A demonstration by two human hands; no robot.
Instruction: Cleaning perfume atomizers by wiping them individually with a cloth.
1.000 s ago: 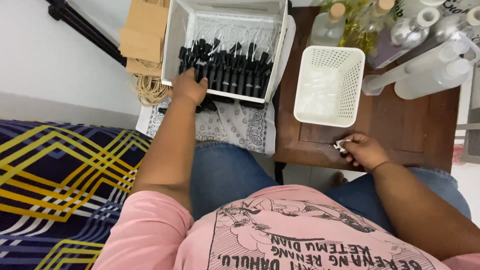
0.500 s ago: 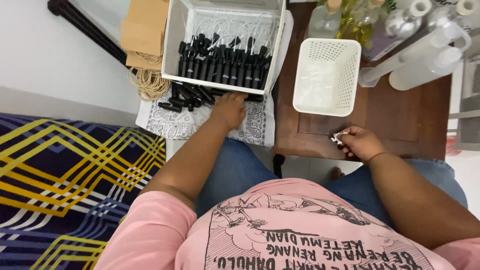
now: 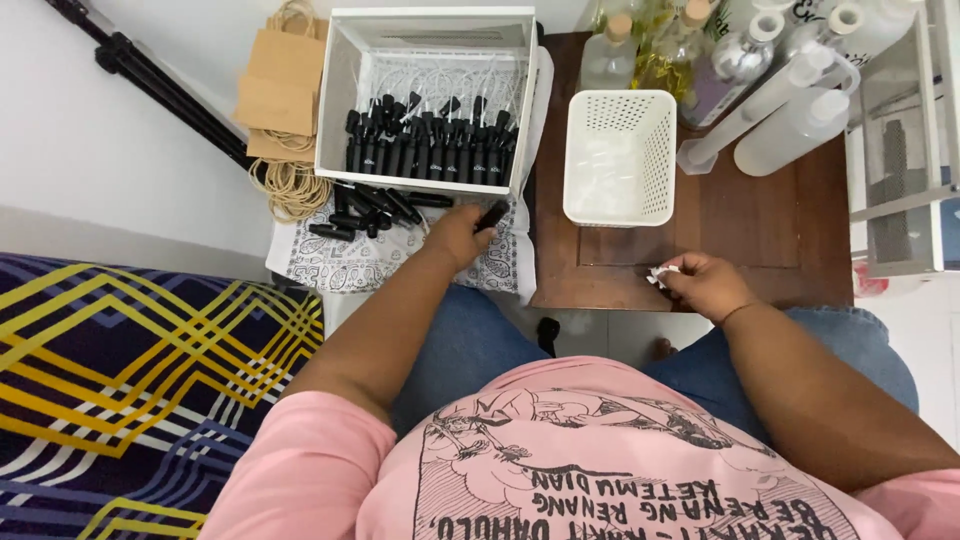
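Two hands at work. Left hand (image 3: 458,232): fingers closed around one small black bottle (image 3: 491,215), over the patterned white cloth (image 3: 345,262), just near of the white box (image 3: 340,110). Right hand (image 3: 703,285): pinching a small white piece (image 3: 659,275) at the near edge of the dark wooden table (image 3: 770,225). White box: one row of upright black bottles (image 3: 430,150); count uncertain. Loose black bottles (image 3: 370,205) on the cloth, several. One white perforated basket (image 3: 620,155), right of the box. Clear bottles (image 3: 790,110) at far right. Brown paper bags (image 3: 275,85), far left.
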